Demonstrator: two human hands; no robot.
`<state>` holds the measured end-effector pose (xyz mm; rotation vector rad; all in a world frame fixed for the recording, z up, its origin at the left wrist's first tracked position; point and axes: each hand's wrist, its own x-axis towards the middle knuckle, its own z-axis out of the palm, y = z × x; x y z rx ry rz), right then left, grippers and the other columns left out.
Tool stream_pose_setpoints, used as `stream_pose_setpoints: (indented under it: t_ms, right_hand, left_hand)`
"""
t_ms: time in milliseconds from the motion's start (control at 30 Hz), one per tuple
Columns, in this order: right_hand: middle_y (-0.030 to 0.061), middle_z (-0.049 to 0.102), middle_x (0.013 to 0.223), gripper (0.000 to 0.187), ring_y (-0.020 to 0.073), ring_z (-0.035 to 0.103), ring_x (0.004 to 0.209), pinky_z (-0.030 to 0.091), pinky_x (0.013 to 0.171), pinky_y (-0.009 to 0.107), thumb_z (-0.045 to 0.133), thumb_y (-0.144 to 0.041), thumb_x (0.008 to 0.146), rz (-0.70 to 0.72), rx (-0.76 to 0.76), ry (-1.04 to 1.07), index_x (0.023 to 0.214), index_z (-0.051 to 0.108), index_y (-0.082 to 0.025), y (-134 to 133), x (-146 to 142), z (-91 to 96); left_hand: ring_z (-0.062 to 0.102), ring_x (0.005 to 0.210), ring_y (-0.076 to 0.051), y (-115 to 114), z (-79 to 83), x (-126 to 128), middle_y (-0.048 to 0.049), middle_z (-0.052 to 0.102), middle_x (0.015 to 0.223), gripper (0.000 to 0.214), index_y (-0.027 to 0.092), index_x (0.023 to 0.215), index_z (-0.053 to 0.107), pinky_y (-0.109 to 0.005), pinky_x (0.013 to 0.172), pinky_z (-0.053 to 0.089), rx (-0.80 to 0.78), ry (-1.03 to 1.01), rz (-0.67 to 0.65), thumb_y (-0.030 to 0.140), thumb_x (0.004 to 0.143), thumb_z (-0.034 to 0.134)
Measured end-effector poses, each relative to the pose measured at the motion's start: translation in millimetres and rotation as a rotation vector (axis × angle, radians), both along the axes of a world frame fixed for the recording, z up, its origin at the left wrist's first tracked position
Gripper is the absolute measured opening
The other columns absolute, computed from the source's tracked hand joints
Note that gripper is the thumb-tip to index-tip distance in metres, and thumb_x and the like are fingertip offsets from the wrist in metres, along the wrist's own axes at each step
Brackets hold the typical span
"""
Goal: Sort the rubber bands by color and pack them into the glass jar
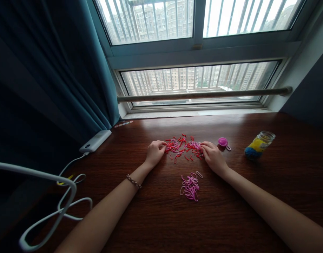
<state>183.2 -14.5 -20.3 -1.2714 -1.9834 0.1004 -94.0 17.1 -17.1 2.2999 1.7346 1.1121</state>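
Two sets of fingers, left hand and right hand, touch opposite ends of the red-and-pink pile; whether they pinch anything, I cannot tell. Pink bands lie this side of the fingertips.

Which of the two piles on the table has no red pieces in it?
The pink pile, lying nearer the camera. The other, mixed pile, between the left hand and the right hand, has red pieces among pink ones.
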Motion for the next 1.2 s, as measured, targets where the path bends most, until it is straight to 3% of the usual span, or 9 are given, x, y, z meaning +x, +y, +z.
stream_pose_setpoints:
  t_ms: [133, 333, 633, 900, 1000, 1100, 1200]
  right_hand:
    - [0.0114, 0.060, 0.103, 0.028, 0.0206, 0.057, 0.094, 0.045, 0.088, 0.035, 0.038, -0.023, 0.088, 0.031, 0.003, 0.122, 0.097, 0.062, -0.013, -4.5, -1.4, 5.8]
    - [0.0099, 0.060, 0.104, 0.026, 0.0199, 0.056, 0.096, 0.045, 0.089, 0.034, 0.039, -0.022, 0.088, 0.079, 0.069, 0.173, 0.099, 0.061, -0.015, -8.9, -2.8, 9.1]
    - [0.0091, 0.061, 0.095, 0.023, 0.0193, 0.058, 0.089, 0.047, 0.081, 0.034, 0.038, -0.023, 0.089, 0.146, 0.130, 0.211, 0.089, 0.061, -0.018, -22.8, -9.8, 19.5]
    - [0.0078, 0.062, 0.080, 0.011, 0.0149, 0.058, 0.073, 0.049, 0.068, 0.026, 0.046, -0.015, 0.084, 0.588, 0.368, -0.070, 0.084, 0.057, -0.017, -61.2, -29.1, 29.9]
    - [0.0079, 0.063, 0.083, 0.012, 0.0145, 0.059, 0.074, 0.049, 0.067, 0.025, 0.045, -0.018, 0.085, 0.560, 0.392, -0.094, 0.090, 0.056, -0.017, -62.5, -28.1, 27.0]
    - [0.0087, 0.062, 0.091, 0.017, 0.0164, 0.059, 0.083, 0.049, 0.073, 0.028, 0.043, -0.017, 0.086, 0.445, 0.277, -0.003, 0.097, 0.055, -0.017, -52.8, -24.3, 22.5]
    - [0.0085, 0.062, 0.094, 0.020, 0.0186, 0.056, 0.092, 0.046, 0.082, 0.034, 0.039, -0.017, 0.087, 0.260, 0.166, 0.129, 0.098, 0.056, -0.019, -38.0, -20.8, 18.5]
  left_hand:
    - [0.057, 0.084, -0.018, 0.8, -3.0, 0.0, -0.0016, 0.067, 0.084, 0.013, 0.023, 0.079, 0.067, -0.031, 0.079, 0.044, -0.057, 0.053, 0.023, 0.021, 0.076, 0.055]
    - [0.056, 0.083, -0.018, 0.6, -1.6, 0.3, -0.0014, 0.066, 0.083, 0.015, 0.023, 0.078, 0.067, -0.030, 0.077, 0.043, -0.099, 0.087, 0.031, 0.019, 0.075, 0.053]
    - [0.053, 0.084, -0.023, -5.5, 4.3, 5.7, -0.0043, 0.063, 0.083, 0.010, 0.021, 0.068, 0.061, -0.037, 0.074, 0.040, -0.119, 0.088, 0.108, 0.029, 0.072, 0.057]
    - [0.054, 0.087, -0.021, -4.6, 8.1, 6.1, -0.0027, 0.062, 0.084, 0.005, 0.020, 0.071, 0.061, -0.038, 0.080, 0.040, -0.125, 0.003, 0.092, 0.022, 0.072, 0.056]
    - [0.054, 0.087, -0.020, -4.9, 9.0, 5.2, -0.0027, 0.063, 0.084, 0.006, 0.020, 0.072, 0.062, -0.036, 0.081, 0.040, -0.092, -0.040, 0.088, 0.022, 0.073, 0.056]
    - [0.053, 0.088, -0.020, -7.5, 11.9, 5.3, -0.0028, 0.063, 0.084, 0.007, 0.020, 0.071, 0.063, -0.037, 0.082, 0.040, -0.023, -0.059, 0.040, 0.022, 0.074, 0.056]
    - [0.052, 0.087, -0.019, -16.3, 18.0, 10.6, -0.0034, 0.062, 0.082, 0.010, 0.020, 0.069, 0.062, -0.036, 0.082, 0.041, 0.047, -0.052, -0.141, 0.021, 0.075, 0.055]
